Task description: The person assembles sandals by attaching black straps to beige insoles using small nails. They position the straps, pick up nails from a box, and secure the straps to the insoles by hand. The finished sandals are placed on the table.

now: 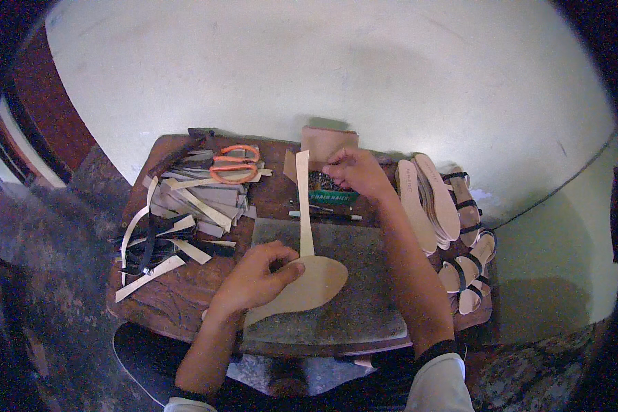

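Note:
My left hand is closed on a pale beige sole piece, thumb on top, holding it over a grey slab. From the sole's upper edge a long cream strap stretches away from me; the thumb lies close to their joint, and whether they are fastened cannot be told. Farther back, my right hand reaches over a green box filled with small dark nails. Its thumb and fingertips are pinched together at the box; anything between them is too small to make out.
The grey slab rests on a dark wooden table. Orange-handled scissors lie on grey strips at left, near cream and black straps. A pen lies before the box. Stacked soles and finished sandals line the right.

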